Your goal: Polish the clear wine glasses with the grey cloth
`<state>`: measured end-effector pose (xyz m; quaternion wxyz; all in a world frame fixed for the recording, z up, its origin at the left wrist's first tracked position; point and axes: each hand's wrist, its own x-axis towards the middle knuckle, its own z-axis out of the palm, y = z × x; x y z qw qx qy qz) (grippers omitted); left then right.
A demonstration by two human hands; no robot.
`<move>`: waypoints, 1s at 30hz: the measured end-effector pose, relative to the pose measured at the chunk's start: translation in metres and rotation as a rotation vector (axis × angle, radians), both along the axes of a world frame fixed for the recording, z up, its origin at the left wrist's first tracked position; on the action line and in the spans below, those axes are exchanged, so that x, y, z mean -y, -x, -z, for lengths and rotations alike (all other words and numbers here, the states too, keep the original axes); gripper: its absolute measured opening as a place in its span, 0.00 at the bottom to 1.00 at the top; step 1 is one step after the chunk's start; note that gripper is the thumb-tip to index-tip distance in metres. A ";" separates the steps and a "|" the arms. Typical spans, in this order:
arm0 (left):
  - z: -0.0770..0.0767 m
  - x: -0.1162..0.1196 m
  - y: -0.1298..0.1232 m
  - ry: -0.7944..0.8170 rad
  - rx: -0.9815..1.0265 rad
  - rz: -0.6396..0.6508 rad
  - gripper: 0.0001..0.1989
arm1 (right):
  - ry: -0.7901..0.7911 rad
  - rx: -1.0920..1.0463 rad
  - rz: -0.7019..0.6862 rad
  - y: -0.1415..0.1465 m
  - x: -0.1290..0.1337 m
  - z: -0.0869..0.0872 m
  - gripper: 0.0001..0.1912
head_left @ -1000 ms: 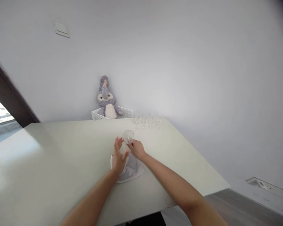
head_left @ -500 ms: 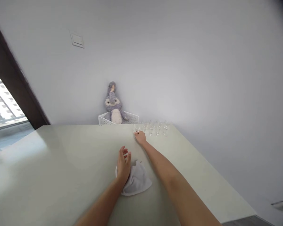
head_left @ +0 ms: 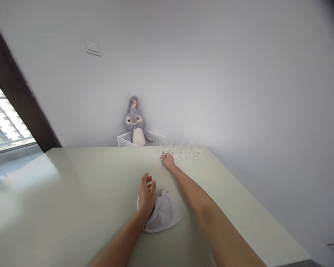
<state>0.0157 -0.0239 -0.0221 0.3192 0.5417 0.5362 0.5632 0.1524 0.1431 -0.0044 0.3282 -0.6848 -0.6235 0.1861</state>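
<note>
Near the far edge of the pale table (head_left: 86, 193), my right hand (head_left: 168, 161) is stretched out with its fingers closed at the stem of a small clear stemmed glass (head_left: 163, 149). The bowl of that glass shows above the fingers; its foot is mostly hidden. Several more clear stemmed glasses (head_left: 189, 149) stand upright in rows just to the right. Closer to me, my left hand (head_left: 147, 194) is held half curled with fingers apart and nothing in them. Its wrist lies over a crumpled light grey cloth (head_left: 164, 213) on the table.
Behind the table's far edge stands a white perforated basket (head_left: 157, 139) with a grey plush toy (head_left: 135, 124) in it. A plain wall (head_left: 239, 92) rises behind, with a light switch (head_left: 92, 46). A dark frame (head_left: 22, 92) borders a bright opening at the left.
The whole view has shifted slightly. My right hand stays at the leftmost glass, its fingers turned a little. My left hand and the cloth have not visibly moved.
</note>
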 end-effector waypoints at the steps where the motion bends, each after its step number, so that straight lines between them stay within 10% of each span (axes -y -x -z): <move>1: -0.001 0.000 0.000 0.003 0.003 -0.006 0.19 | -0.006 -0.001 -0.004 -0.002 0.005 -0.003 0.10; 8: -0.003 0.002 -0.002 0.012 0.024 -0.026 0.19 | -0.118 -0.012 -0.237 -0.012 0.109 -0.019 0.10; 12: -0.009 -0.001 0.003 -0.020 0.087 -0.110 0.18 | -0.292 0.211 -0.943 -0.017 0.199 -0.011 0.12; 14: -0.016 -0.003 0.009 -0.066 0.122 -0.183 0.17 | -0.323 0.347 -1.036 -0.025 0.230 -0.003 0.15; 23: -0.054 0.003 0.021 -0.182 0.373 -0.295 0.16 | -0.124 0.792 -0.333 -0.132 0.221 0.014 0.20; 30: -0.077 0.063 0.023 -0.215 0.358 -0.105 0.17 | 0.180 0.938 0.026 -0.210 0.247 -0.007 0.17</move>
